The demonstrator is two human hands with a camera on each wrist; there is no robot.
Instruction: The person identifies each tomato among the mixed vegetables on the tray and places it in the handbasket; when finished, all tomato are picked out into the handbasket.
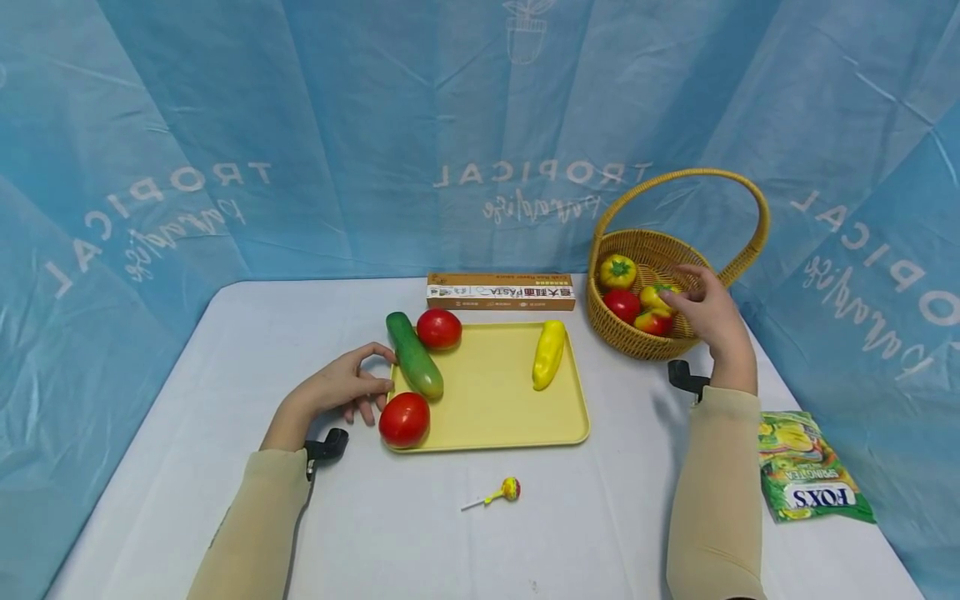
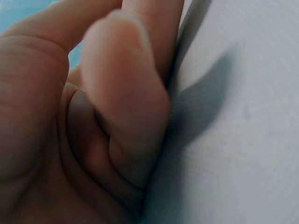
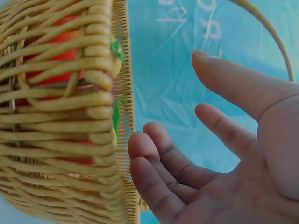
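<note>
My right hand [image 1: 705,312] is over the near right side of the wicker basket [image 1: 637,343], its fingers parted and nothing between them in the right wrist view. Inside are a yellow bell pepper [image 1: 618,272], a second yellow pepper [image 1: 654,297], a round red item [image 1: 622,306] and a red-and-yellow fruit [image 1: 654,323]. At the left edge of the yellow tray [image 1: 487,383], my left hand [image 1: 341,385] rests with loosely bent fingers, its fingertips right at the rim. Closest to it are a green cucumber [image 1: 416,358] and a red tomato [image 1: 405,419].
Another tomato [image 1: 439,329] sits at the tray's back left, and a long yellow pepper [image 1: 549,355] lies on its right side. Behind stands a pasta box [image 1: 501,292]. A lollipop [image 1: 510,489] lies in front; a green Fox's bag [image 1: 810,467] is at the right edge.
</note>
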